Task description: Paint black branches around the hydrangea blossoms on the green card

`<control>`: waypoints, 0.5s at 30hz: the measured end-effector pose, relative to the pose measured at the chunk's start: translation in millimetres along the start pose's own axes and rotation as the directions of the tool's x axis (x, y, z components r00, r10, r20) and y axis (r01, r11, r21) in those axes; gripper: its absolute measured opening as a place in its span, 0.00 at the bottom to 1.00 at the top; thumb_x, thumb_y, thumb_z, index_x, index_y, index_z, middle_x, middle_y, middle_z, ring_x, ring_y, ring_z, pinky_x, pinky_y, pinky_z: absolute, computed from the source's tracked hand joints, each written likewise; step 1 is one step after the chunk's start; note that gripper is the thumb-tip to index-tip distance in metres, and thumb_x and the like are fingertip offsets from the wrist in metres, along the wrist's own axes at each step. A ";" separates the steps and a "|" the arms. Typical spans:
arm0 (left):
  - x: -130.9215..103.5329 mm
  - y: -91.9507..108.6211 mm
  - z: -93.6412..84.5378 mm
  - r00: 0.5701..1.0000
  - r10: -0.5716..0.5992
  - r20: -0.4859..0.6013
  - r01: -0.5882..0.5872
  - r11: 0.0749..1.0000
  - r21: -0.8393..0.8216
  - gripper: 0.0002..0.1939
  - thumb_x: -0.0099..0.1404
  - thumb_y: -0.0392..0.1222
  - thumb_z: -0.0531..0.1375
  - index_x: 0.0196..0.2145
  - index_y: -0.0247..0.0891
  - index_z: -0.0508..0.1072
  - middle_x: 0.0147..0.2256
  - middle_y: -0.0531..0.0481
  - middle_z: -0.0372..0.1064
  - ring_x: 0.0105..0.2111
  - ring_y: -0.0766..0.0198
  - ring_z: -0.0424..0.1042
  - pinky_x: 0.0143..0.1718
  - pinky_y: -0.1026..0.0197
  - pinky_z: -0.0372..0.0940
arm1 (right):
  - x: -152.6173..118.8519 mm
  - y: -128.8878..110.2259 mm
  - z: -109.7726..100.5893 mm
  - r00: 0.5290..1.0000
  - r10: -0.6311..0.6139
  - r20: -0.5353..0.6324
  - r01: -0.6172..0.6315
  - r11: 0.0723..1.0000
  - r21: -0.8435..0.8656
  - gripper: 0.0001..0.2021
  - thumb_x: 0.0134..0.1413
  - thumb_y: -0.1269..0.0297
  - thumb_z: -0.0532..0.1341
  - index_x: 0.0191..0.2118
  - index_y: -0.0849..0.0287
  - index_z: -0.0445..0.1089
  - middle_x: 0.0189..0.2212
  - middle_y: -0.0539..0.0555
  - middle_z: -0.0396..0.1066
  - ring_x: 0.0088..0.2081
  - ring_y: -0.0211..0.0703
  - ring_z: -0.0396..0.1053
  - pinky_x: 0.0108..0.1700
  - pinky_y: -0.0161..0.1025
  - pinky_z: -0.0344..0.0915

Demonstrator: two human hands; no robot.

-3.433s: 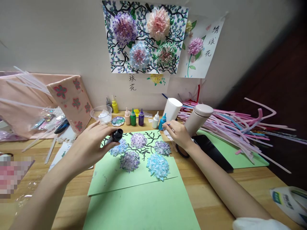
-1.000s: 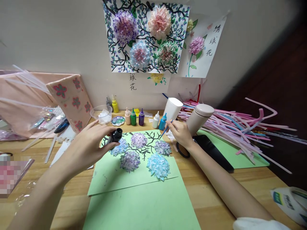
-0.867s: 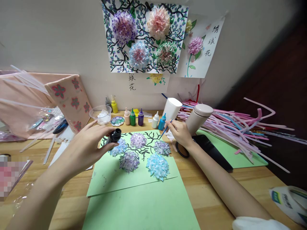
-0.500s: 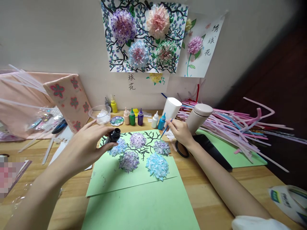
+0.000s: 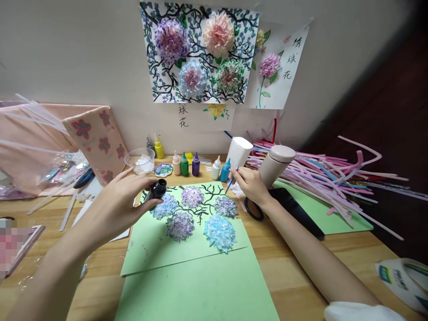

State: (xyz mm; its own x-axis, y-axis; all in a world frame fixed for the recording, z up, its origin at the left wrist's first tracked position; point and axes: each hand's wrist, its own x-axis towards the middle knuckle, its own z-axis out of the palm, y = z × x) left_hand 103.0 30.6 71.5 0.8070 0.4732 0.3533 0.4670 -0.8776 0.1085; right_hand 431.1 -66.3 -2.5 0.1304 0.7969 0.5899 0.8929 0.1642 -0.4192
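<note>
My left hand (image 5: 123,200) grips a small open black bottle (image 5: 158,189) between thumb and fingers, above the left edge of the green paper (image 5: 160,254). In my right hand (image 5: 250,183) is a thin blue brush (image 5: 230,183), pinched and slanting down to the paper's upper right. Black branches are painted there around several crumpled-paper flowers. A bright blue flower (image 5: 220,232) lies lowest on the right, with a purple-grey one (image 5: 225,206) above it, close to the brush tip. The blue paint bottle (image 5: 225,170) stands just left of my right hand.
Behind the paper stand small paint bottles (image 5: 195,165) and a clear bowl (image 5: 142,161). To the right are a beige cup (image 5: 277,165), black scissors (image 5: 254,208), and pink pipe cleaners (image 5: 321,178). A tape roll (image 5: 401,281) lies at the lower right.
The brush tip has shifted slightly right and down along the paper's upper right edge. My left hand still holds the black bottle in nearly the same place. The camera view has moved very slightly.
</note>
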 end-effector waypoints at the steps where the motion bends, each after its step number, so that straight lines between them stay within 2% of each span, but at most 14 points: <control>1: -0.3 -0.5 -0.1 1.000 0.002 -0.007 -0.002 1.000 -0.003 0.20 0.60 0.56 0.56 0.45 0.44 0.68 0.41 0.48 0.72 0.40 0.54 0.69 0.50 0.45 0.58 | 0.0 -0.4 -0.1 1.000 -0.003 0.004 0.003 1.000 -0.003 0.21 0.62 0.54 0.48 0.21 0.57 0.62 0.20 0.52 0.67 0.24 0.40 0.67 0.29 0.36 0.59; 15: 1.1 0.7 0.5 1.000 -0.010 0.021 0.010 1.000 0.019 0.18 0.60 0.56 0.55 0.43 0.43 0.68 0.37 0.48 0.72 0.37 0.55 0.67 0.47 0.45 0.60 | 1.1 -2.9 -4.1 1.000 -0.026 0.000 0.026 0.999 -0.040 0.21 0.62 0.55 0.48 0.19 0.57 0.59 0.18 0.51 0.64 0.22 0.39 0.64 0.27 0.36 0.57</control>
State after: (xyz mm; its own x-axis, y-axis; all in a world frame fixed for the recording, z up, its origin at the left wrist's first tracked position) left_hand 104.4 30.4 71.5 0.8095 0.4839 0.3326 0.4819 -0.8711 0.0945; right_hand 430.3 -68.3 2.2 0.1069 0.7925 0.6004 0.9126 0.1614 -0.3756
